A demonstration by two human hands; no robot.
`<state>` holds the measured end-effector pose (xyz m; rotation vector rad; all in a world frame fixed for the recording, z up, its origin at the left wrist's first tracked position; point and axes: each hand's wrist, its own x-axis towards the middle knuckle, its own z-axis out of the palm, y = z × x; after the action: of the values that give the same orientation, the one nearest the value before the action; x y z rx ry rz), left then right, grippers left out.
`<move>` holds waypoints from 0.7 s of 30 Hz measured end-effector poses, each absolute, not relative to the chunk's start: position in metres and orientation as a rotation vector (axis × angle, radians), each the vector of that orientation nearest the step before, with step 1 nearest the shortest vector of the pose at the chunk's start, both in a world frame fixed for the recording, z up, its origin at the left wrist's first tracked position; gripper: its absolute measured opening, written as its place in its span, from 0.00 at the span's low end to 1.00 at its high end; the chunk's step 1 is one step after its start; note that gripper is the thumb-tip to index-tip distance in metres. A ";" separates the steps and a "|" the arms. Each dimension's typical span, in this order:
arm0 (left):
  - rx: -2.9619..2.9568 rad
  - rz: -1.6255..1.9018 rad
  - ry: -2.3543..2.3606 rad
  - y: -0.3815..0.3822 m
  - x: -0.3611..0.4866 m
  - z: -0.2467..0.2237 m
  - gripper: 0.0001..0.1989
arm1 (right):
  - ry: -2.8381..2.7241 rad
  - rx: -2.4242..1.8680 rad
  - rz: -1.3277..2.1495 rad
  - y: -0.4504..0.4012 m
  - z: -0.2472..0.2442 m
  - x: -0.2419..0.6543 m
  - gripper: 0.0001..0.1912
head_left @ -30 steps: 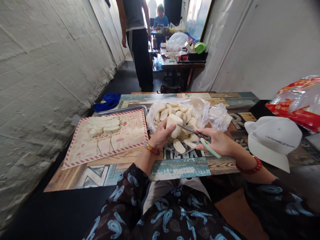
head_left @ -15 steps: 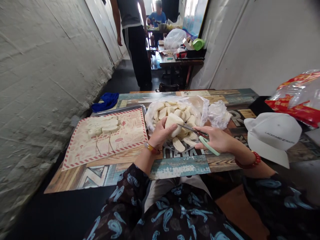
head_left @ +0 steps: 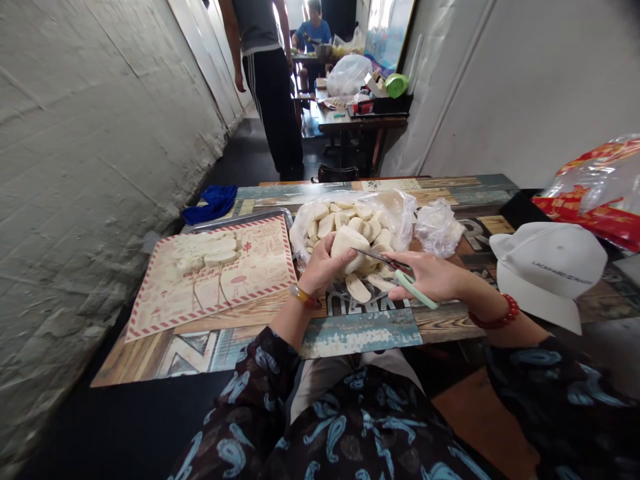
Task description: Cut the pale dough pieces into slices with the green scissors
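Observation:
My left hand (head_left: 320, 268) is closed around a round, pale bread bun (head_left: 350, 245), thumb at its near side. My right hand (head_left: 434, 275) grips scissors (head_left: 416, 291) with mint-green handles. Their dark blades reach left to the bun's right edge; whether they cut into it, I cannot tell. Beneath and behind the bun lies a clear plastic bag (head_left: 407, 208) full of similar bread pieces (head_left: 327, 225). One loose oval piece (head_left: 358, 289) rests at its near edge. To the left, several bread pieces on thin sticks (head_left: 220, 257) lie on a printed paper sheet (head_left: 165, 290).
A metal tray (head_left: 250, 217) shows under the paper, beside a blue cloth (head_left: 215, 203). Crumpled plastic (head_left: 439, 228) and a white cap (head_left: 550, 263) are on the right, near a red-and-clear package (head_left: 595, 193). Beyond the table (head_left: 360, 337), a person (head_left: 273, 100) stands and another sits.
The scissors and my right hand have shifted very slightly, with the green handles a little closer together. My left hand keeps the bun in the same place.

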<state>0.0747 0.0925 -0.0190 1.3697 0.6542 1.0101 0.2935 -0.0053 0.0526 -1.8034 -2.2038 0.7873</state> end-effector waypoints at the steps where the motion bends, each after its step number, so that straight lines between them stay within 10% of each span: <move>1: 1.368 1.015 0.651 0.093 0.075 -0.019 0.26 | -2.203 -1.817 0.784 -0.005 0.053 0.293 0.45; 21: 1.337 0.975 0.651 0.091 0.075 -0.018 0.22 | -2.148 -1.850 0.801 -0.001 0.052 0.294 0.35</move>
<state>0.0753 0.0911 -0.0182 1.3375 0.6515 0.9747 0.2943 -0.0008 0.0523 -1.8500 -2.1478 0.8006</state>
